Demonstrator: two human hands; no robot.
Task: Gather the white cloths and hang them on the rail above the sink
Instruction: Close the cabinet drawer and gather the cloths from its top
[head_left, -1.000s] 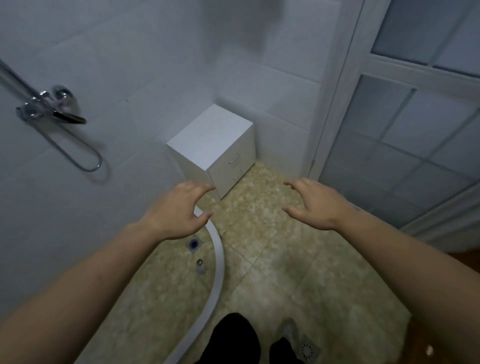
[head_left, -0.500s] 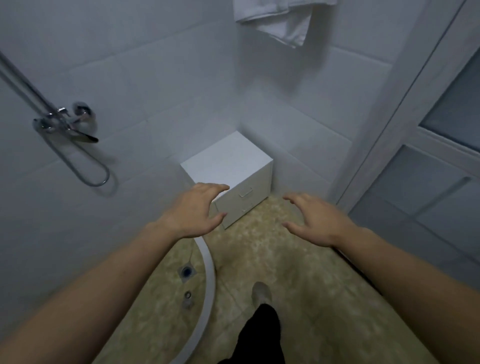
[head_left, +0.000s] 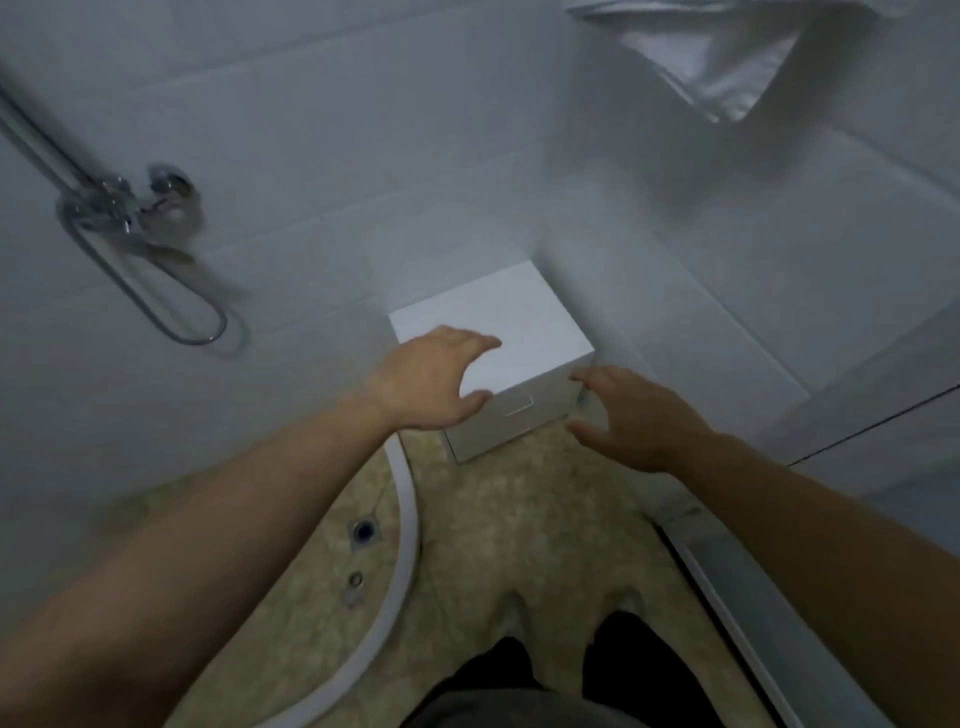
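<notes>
A: What's different from a second ago?

B: The view has tipped upward. A folded white fabric cloth was out of sight then and only an edge half a second ago. Now it hangs high on the white tiled wall, well above and beyond the right hand's fingers. Both hands have come up and forward with the look.

A: And the hands themselves?

B: The left hand is palm down, its fingers spread, loosely bent and holding nothing. In this view they lie over the top of a small white box-shaped cabinet, though I can't tell whether they touch it or hover. The right hand has its fingers spread and empty too, just right of the cabinet's front corner.

A: So where does the task stand?

B: I'd judge this as the reach for a first cloth, with nothing gathered yet. The cloth is far above both sets of fingers, so the arms must go much higher. The top edge cuts off whatever holds it, and no sink or rail shows.

A: Anything in the way?

B: The cabinet sits right under the fingers, in the corner below the cloth, so the person probably has to lean over it. Well left of the left fingers, a chrome shower mixer tap and its looped chrome hose are on the wall. Behind and below them a curved white shower-tray rim crosses the mottled beige floor tiles, a possible trip edge. Right of the right fingers is a pale framed door.
</notes>
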